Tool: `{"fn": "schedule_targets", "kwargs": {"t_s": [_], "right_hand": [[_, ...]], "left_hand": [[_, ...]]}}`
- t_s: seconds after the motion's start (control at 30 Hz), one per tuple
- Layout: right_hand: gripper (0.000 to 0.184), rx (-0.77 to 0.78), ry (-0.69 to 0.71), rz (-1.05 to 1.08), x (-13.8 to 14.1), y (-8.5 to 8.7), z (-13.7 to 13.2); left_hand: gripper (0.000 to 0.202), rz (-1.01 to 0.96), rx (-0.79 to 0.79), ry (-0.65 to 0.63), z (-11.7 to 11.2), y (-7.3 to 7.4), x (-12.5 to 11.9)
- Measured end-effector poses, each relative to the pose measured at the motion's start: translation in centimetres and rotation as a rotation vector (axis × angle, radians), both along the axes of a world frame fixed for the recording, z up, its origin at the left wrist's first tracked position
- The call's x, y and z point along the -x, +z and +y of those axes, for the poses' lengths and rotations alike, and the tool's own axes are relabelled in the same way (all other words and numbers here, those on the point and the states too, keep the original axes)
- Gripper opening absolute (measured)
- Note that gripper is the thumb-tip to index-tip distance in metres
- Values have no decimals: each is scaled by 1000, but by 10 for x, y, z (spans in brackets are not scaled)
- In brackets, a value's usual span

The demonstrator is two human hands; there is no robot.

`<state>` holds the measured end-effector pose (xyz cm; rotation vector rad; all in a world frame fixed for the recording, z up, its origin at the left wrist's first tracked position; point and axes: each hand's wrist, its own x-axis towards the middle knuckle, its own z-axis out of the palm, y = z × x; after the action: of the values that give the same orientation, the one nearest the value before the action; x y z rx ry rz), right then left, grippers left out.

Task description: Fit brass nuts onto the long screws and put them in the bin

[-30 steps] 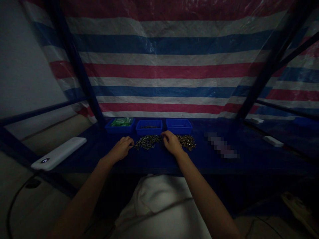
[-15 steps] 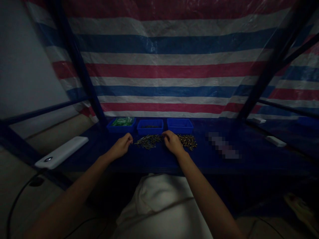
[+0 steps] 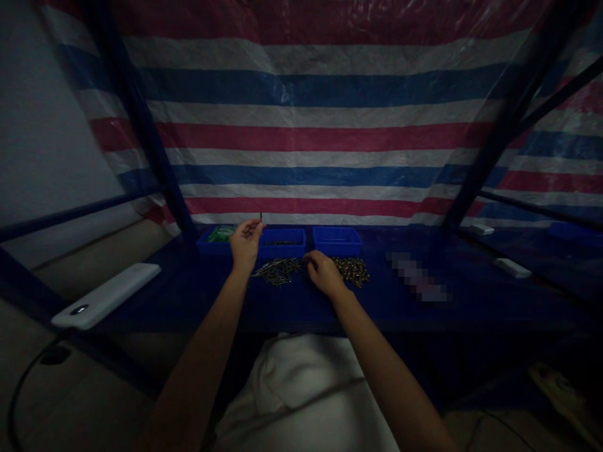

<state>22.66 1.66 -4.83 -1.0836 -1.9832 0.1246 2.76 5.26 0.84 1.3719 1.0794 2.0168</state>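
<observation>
My left hand (image 3: 246, 242) is raised in front of the left and middle trays, its fingertips pinching a small thin screw (image 3: 260, 216) that points upward. Between two piles on the table rests my right hand (image 3: 323, 272), fingers curled together; whatever they hold, if anything, is hidden. To its left lies a loose pile of long thin screws (image 3: 279, 272). A pile of short brass-coloured metal pieces (image 3: 353, 270) sits to its right, partly behind the hand.
Along the table's back stand a blue tray with green packets (image 3: 220, 234), a blue tray with some screws (image 3: 282, 237) and another blue tray (image 3: 336, 240). A white device (image 3: 108, 295) lies left, a blurred-out item (image 3: 418, 277) right. Blue posts frame the blue table (image 3: 301, 311).
My left hand has risen from the table beside the screw pile and moved right, a screw now showing upright in its fingertips. My right hand has hardly moved.
</observation>
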Motion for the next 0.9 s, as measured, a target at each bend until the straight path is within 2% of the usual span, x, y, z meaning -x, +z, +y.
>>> {"fn": "schedule_targets", "kwargs": {"t_s": [0.2,0.3,0.43,0.63,0.73,0.83,0.9], "right_hand": [[25,13,7,-27,1,1,-1],[25,21,6,-30,1,1,-2],[24,35,4,-40,0,2,-2],[25,35,-6,-47,0,2,-2],[25,39,-9,-48,1,1,-2],[24,46,-7,-52,1,0,-1],[24,48,-4,-53,1,0,-1]], "left_hand": [[33,-159,213,-4,6,-16,6],[33,-156,360,-17,8,-19,10],[30,-97,407,-13,8,-22,10],[27,7,352,38,8,-23,9],[25,93,194,96,4,-20,7],[23,172,15,208,-2,-17,2],[21,225,-50,277,-7,-18,-2]]}}
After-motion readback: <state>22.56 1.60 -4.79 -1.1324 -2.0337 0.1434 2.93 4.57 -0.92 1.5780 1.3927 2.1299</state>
